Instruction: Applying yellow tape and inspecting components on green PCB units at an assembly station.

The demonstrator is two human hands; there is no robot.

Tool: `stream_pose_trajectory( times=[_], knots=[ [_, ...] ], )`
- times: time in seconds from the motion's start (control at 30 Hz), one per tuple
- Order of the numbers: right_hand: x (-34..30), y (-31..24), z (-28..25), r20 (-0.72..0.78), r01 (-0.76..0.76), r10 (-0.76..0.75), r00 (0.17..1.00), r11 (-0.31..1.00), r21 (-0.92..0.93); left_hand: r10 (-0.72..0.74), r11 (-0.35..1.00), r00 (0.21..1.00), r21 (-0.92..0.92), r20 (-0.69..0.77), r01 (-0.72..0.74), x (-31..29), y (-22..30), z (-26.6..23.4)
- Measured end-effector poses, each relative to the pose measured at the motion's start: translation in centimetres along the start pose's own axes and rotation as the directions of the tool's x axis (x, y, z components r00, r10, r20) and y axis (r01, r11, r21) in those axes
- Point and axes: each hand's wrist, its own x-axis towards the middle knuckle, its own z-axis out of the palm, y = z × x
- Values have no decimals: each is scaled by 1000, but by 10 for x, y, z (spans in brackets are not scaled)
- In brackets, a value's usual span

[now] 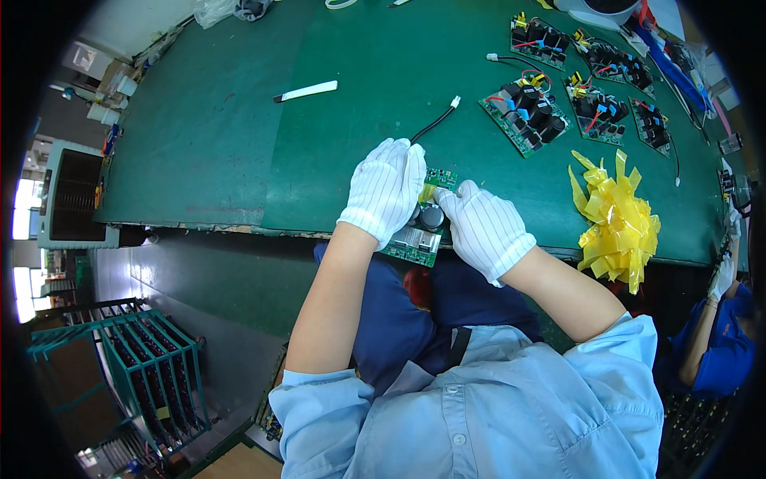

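Observation:
A green circuit board [416, 242] with black capacitors lies at the near edge of the green table [239, 144]. My left hand [387, 190], in a white striped glove, covers the board's upper left and holds it. My right hand [485, 229], gloved the same way, grips the board from the right, its fingers by a strip of yellow tape on the board. A black wire with a white plug [437, 120] runs out from under my left hand toward the table's middle.
Several finished circuit boards [527, 116] lie at the far right. A bunch of yellow tape strips [618, 223] sits right of my hands. A white marker [307, 91] lies farther back. A teal rack [152, 375] stands on the floor at left. Another person [718, 335] works at right.

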Motion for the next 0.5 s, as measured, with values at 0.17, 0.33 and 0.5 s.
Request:
stream_pose_trajectory(
  times=[0.17, 0.33, 0.5],
  knots=[
    [6, 0, -5, 40, 0, 1, 999, 1000, -21, -56, 998, 996, 5, 70, 56, 2, 3, -4],
    [18, -1, -14, 84, 36, -36, 996, 999, -2, -81, 996, 985, -15, 151, 84, 6, 11, -15],
    [30, 1, -27, 146, 115, -107, 984, 992, -45, -28, 999, 999, -36, 22, 29, 4, 8, -9]
  ],
)
